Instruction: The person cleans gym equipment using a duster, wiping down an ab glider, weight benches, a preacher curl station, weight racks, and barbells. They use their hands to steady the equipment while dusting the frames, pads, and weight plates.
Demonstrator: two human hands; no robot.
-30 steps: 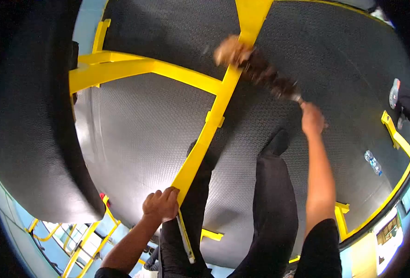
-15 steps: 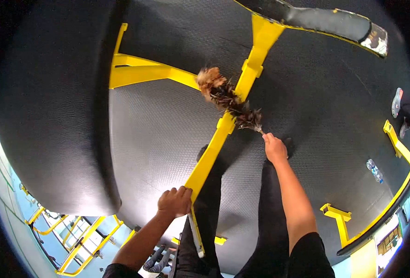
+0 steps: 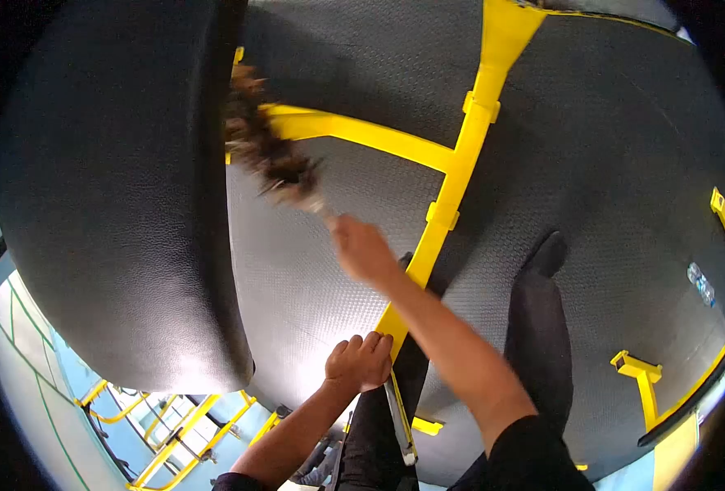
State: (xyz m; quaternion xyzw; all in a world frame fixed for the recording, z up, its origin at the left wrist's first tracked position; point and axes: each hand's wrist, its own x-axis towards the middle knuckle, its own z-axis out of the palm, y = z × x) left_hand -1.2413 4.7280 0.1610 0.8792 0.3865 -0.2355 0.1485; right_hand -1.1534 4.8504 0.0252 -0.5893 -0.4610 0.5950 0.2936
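My right hand [image 3: 364, 250] is wrapped round the handle of a brown feather duster [image 3: 268, 147]. The duster's feathers, blurred by motion, lie over the left end of a yellow side bar, close beside the edge of a large black padded bench [image 3: 117, 196]. My left hand [image 3: 361, 360] is closed over the near part of the yellow metal frame [image 3: 440, 233], which runs away from me across the view. My right forearm crosses above part of that frame.
A black textured mat [image 3: 608, 164] covers the floor. On the right lie a clear plastic bottle [image 3: 700, 284] and a yellow frame foot [image 3: 636, 368]. More yellow equipment [image 3: 174, 438] stands at lower left. My shoe [image 3: 546, 254] rests right of the frame.
My right hand has swung the feather duster left, from the main yellow bar to the side bar by the bench. My left hand keeps its grip while the whole view has shifted.
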